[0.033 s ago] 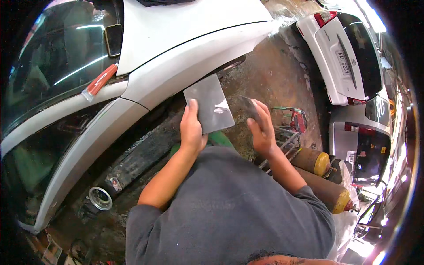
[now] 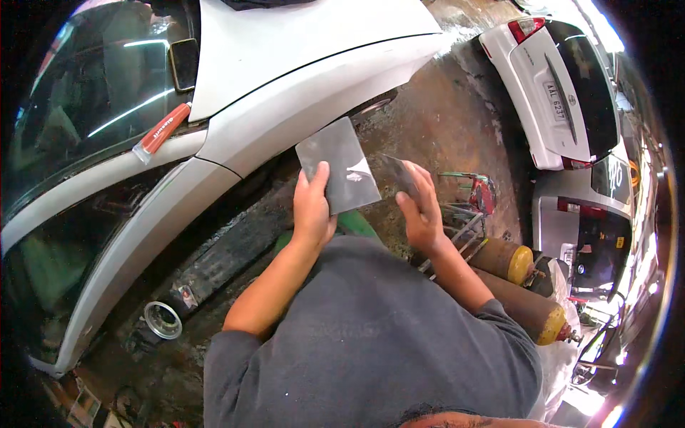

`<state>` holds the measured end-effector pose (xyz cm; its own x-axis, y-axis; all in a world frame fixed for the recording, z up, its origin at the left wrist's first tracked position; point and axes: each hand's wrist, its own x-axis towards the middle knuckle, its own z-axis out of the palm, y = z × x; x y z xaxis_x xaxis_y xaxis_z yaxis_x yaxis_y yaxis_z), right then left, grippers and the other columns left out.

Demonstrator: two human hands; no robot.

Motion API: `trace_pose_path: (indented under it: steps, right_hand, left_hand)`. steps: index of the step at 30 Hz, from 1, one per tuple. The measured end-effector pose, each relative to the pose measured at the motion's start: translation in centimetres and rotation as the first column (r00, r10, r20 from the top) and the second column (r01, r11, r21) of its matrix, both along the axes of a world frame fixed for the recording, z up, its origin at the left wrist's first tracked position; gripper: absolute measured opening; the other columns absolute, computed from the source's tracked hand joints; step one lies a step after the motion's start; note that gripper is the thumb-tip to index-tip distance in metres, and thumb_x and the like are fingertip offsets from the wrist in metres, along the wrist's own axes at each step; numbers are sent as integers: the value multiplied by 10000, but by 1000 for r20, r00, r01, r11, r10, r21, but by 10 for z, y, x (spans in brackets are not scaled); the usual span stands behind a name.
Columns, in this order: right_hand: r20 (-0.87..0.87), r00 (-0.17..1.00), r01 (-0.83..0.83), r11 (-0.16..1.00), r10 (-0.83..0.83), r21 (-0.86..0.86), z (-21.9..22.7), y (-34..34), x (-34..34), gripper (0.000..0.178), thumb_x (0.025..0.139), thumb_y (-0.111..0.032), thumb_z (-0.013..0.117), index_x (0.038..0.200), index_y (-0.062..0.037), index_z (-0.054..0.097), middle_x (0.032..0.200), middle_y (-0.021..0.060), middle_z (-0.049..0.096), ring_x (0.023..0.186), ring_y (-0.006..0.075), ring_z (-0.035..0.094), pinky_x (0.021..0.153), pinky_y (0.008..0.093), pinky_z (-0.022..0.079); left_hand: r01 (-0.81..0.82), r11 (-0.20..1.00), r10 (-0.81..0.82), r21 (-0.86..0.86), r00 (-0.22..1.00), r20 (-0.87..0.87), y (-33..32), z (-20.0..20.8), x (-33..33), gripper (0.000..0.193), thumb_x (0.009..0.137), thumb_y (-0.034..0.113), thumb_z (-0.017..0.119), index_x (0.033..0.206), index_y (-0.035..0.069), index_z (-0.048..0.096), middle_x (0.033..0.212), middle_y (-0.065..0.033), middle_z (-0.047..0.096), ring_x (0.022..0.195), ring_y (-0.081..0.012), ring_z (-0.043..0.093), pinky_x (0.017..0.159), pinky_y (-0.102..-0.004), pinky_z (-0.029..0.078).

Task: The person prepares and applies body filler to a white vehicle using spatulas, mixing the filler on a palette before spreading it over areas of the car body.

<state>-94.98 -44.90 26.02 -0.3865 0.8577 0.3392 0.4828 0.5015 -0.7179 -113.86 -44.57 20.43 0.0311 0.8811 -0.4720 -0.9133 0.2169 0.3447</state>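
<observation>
My left hand point(image 2: 312, 203) grips a flat grey rectangular plate point(image 2: 332, 153) by its near left edge, with the thumb on top. A small patch of white paste point(image 2: 359, 172) lies near the plate's right edge. To the right of the plate, my right hand point(image 2: 426, 217) pinches a thin dark flat spreader point(image 2: 401, 175) between thumb and fingers. The spreader is tilted, and a narrow gap separates it from the plate. An orange-red tube point(image 2: 163, 132) rests at the base of the white car's windscreen, away from both hands.
A white car point(image 2: 285, 93) stands close on my left, with a phone point(image 2: 183, 65) on its windscreen edge. Brown gas cylinders point(image 2: 524, 303) with yellow tops lie at my right. A metal ring point(image 2: 163, 320) sits low left. Other vehicles point(image 2: 553, 100) are parked at right.
My right hand and the spreader have shifted slightly left, closer to the plate. My left thumb sits a little farther in over the plate.
</observation>
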Motion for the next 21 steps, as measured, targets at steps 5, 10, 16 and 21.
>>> trace_pose_path:
  steps: [5, 10, 16, 21]
  right_hand:
    - [-29, 986, -166, 986, 166, 23, -5, -6, -10, 636, 823, 122, 591, 1421, -60, 473, 1429, 201, 439, 1314, 391, 458, 1085, 444, 413]
    - [-4, 991, -132, 990, 132, -45, -47, -8, 6, 623, 777, 49, 711, 1355, -131, 563, 1395, 190, 452, 1296, 400, 461, 1074, 457, 413]
    - [419, 905, -67, 998, 67, -14, -41, 16, 53, 621, 731, -21, 729, 1321, -165, 600, 1361, 144, 524, 1286, 367, 483, 1095, 469, 385]
    - [601, 798, -160, 975, 35, 156, 4, 46, 25, 534, 773, -90, 684, 1286, -226, 620, 1323, 55, 573, 1264, 284, 522, 1105, 516, 373]
  left_hand:
    - [-18, 999, 26, 47, 982, -187, -1, 3, 8, 343, 1027, 180, 534, 1325, 25, 463, 1237, -99, 584, 1087, -199, 601, 944, -377, 511]
    - [-49, 998, 61, 49, 955, -291, -4, -3, 7, 319, 1027, 152, 534, 1309, 17, 473, 1234, -92, 589, 1078, -190, 600, 950, -367, 503]
    - [11, 993, 31, 114, 931, -365, -3, -5, -14, 325, 1034, 160, 532, 1327, 20, 500, 1254, -81, 599, 1102, -163, 573, 959, -323, 475]
    - [326, 935, -103, 140, 627, -772, -7, 17, -15, 357, 1040, 191, 509, 1318, -32, 533, 1206, -97, 636, 1082, -152, 574, 980, -298, 434]
